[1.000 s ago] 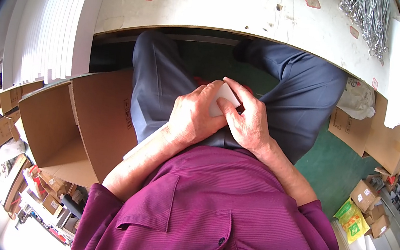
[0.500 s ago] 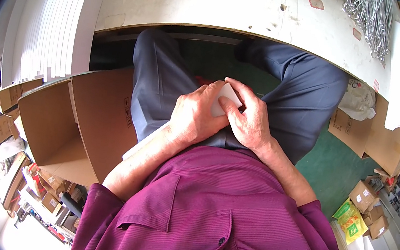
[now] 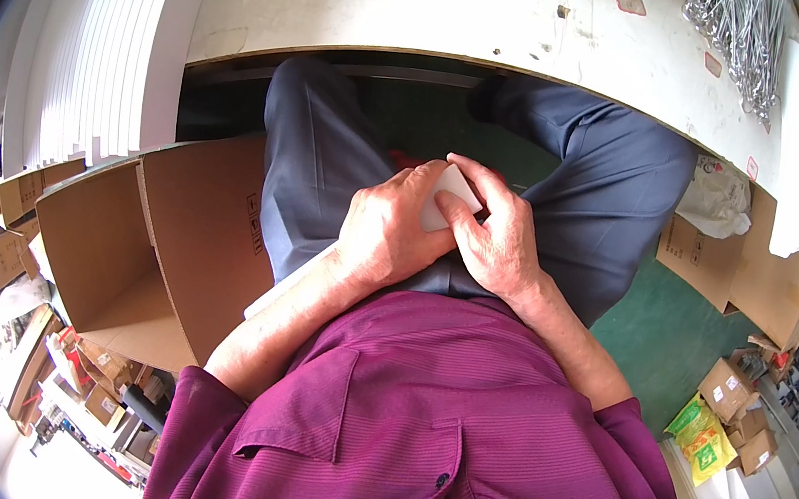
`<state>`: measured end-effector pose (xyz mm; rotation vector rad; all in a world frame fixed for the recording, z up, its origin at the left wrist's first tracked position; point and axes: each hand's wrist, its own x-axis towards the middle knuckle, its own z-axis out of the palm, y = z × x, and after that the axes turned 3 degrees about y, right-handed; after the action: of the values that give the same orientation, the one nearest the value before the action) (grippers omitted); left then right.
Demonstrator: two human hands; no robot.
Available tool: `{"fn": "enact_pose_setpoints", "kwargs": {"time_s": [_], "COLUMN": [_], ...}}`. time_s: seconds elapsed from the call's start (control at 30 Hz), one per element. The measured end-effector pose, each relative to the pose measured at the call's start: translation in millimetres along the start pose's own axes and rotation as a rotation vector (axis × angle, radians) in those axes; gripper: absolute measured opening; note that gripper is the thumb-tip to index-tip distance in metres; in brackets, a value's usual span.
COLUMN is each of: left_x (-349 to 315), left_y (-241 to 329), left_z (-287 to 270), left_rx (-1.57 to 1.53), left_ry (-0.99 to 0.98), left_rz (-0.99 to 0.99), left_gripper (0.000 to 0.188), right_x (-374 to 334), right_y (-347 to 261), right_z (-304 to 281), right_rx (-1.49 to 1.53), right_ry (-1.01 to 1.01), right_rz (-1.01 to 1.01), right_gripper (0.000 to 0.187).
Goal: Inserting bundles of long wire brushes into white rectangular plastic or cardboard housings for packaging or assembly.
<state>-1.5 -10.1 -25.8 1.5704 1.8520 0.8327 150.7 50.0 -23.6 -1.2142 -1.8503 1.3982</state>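
White flat piece (image 3: 454,199) sits between your two hands, over your dark trousers (image 3: 316,158) and on the near side of the desk (image 3: 401,7). Your right hand (image 3: 501,246) has its grip pinching the piece, thumb on its face and index finger at its far edge; your left hand (image 3: 386,225) closes around its left side, some fingers hidden. An open cardboard box (image 3: 206,224) stands left, and metal wires (image 3: 743,53) lie far right on the desk.
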Motion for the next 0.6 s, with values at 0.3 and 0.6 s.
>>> {"fn": "enact_pose_setpoints", "kwargs": {"time_s": [0.3,0.6], "left_x": [0.4,2.9], "left_y": [6.1,7.1], "left_z": [-8.3,-9.7], "left_rx": [-0.028,-0.056], "left_ry": [0.004,0.02], "left_rz": [-0.047,-0.069], "left_gripper": [0.059,0.059], "right_x": [1.4,1.4], "right_y": [-4.0,-7.1], "right_z": [-0.7,-1.5], "right_rx": [0.063,0.062], "right_ry": [-0.016,0.01], "right_rz": [0.0,-0.021], "right_gripper": [0.046,0.046]}}
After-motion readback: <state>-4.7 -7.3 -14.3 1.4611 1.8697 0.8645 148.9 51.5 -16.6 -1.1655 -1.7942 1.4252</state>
